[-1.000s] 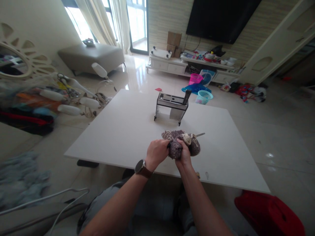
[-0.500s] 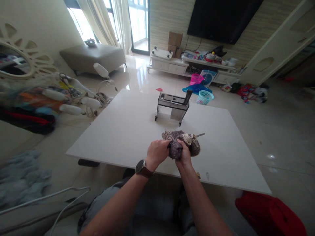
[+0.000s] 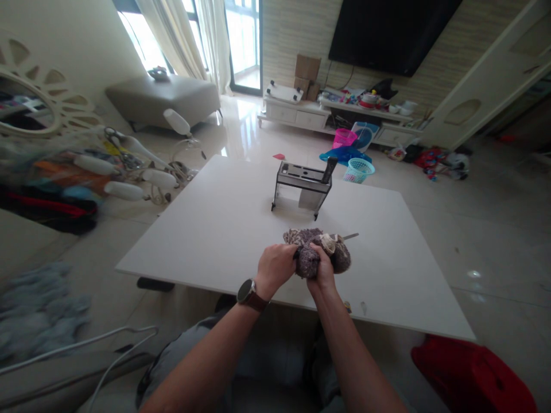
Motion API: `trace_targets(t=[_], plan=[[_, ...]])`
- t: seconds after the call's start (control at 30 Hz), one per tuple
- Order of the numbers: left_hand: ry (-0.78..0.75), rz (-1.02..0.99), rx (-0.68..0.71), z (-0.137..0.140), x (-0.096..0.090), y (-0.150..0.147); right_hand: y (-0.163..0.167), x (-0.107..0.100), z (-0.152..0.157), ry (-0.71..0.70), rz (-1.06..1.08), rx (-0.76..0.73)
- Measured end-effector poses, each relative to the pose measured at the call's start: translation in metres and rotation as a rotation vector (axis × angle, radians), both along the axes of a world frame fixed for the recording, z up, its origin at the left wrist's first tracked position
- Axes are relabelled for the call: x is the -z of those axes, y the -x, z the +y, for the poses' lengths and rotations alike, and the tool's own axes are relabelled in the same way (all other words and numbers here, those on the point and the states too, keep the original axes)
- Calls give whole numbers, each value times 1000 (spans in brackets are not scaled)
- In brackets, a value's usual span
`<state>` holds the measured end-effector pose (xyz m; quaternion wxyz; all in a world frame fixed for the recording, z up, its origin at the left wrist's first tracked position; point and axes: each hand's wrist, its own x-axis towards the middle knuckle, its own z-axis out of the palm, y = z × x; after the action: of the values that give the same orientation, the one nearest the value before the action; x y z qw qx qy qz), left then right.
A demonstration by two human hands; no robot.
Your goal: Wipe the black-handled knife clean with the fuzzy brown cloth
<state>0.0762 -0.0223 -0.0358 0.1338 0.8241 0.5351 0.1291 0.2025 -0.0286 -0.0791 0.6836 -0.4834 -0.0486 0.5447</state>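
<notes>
Both hands are in front of me over the near part of the white table. My left hand, with a watch on its wrist, is closed around the dark handle of a knife. The knife's thin grey blade tip sticks out to the right; its middle is hidden by a fuzzy brown-grey cloth with cream patches. My right hand grips this bunched cloth, thumb on top. Beyond them stands a metal knife rack with a black-handled piece upright in its right end.
Small items, one a yellowish piece, lie at the table's near edge. A red bag-like object is at the lower right. A lamp with white shades stands left of the table. Baskets, one light blue, sit beyond the far edge.
</notes>
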Motion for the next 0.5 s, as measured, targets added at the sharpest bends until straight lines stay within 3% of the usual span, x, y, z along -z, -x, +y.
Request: trace_targets(t=[0.5], plan=[[13, 6, -2, 1, -1, -2, 5, -14, -1, 36, 47, 68]])
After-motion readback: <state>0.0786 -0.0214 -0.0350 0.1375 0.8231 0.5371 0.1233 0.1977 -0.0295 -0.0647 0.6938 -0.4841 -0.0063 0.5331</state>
